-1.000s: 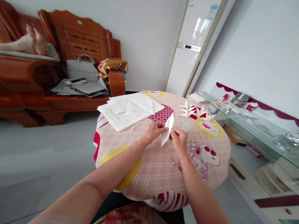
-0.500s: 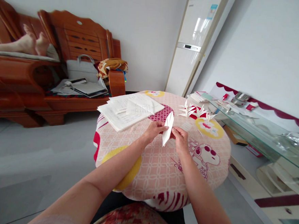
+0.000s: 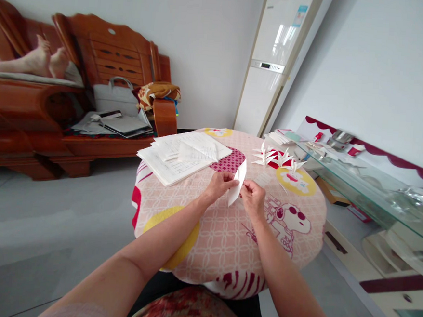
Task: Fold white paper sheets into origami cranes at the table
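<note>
A narrow, pointed piece of folded white paper (image 3: 238, 182) is held up over the middle of the round table. My left hand (image 3: 219, 185) pinches it from the left, thumb on its near face. From the other side, my right hand (image 3: 253, 195) grips its right edge between thumb and fingers; part of those fingertips is hidden behind the paper. Beyond my right hand, several folded white paper cranes (image 3: 265, 156) stand in a cluster. To the left lies a stack of written paper sheets (image 3: 170, 167).
A patterned pink cloth (image 3: 213, 240) covers the table. At right stands a glass-topped cabinet (image 3: 368, 198) with assorted items. A wooden sofa (image 3: 114, 50) holds a grey bag (image 3: 114, 97), and another person's feet (image 3: 48, 60) rest there. Behind is a tall air conditioner (image 3: 263, 89).
The folded paper has turned slightly, so a smooth face shows where a centre crease showed before. My right hand has shifted a little left along its edge.
</note>
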The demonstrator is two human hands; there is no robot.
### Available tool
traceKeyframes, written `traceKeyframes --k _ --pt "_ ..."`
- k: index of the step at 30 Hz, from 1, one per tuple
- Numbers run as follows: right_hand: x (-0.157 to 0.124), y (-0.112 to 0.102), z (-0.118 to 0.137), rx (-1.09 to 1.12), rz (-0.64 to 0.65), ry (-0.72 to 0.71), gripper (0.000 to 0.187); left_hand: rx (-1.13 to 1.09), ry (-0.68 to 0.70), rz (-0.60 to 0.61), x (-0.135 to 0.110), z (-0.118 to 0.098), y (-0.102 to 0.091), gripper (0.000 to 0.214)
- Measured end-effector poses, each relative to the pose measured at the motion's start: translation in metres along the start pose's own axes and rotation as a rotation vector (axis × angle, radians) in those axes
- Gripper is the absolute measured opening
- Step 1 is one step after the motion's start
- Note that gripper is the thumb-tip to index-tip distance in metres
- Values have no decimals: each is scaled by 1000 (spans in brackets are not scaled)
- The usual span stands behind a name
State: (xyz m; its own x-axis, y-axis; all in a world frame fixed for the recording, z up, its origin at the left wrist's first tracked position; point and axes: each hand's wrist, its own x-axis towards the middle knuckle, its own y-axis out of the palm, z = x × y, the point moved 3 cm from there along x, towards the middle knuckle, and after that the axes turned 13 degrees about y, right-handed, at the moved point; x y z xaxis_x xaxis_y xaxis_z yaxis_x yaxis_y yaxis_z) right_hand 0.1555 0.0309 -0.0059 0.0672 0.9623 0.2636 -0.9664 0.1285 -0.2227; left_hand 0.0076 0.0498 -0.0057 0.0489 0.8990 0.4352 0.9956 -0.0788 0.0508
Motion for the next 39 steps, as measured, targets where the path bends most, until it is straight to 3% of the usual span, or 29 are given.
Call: traceKeyframes --k 6,13,19,33,39 --pt "0 2 1 43 21 22 16 73 53 -19 0 0 -2 25" --pt "0 2 5 185 84 157 12 179 130 17 -2 -9 -3 26" --pt "-1 2 8 123 51 95 12 135 114 9 -1 -7 -2 26" --pt "2 2 3 190 117 97 24 56 46 28 -2 -8 0 22" --pt "0 1 6 137 66 105 28 59 37 53 -2 -7 2 21"
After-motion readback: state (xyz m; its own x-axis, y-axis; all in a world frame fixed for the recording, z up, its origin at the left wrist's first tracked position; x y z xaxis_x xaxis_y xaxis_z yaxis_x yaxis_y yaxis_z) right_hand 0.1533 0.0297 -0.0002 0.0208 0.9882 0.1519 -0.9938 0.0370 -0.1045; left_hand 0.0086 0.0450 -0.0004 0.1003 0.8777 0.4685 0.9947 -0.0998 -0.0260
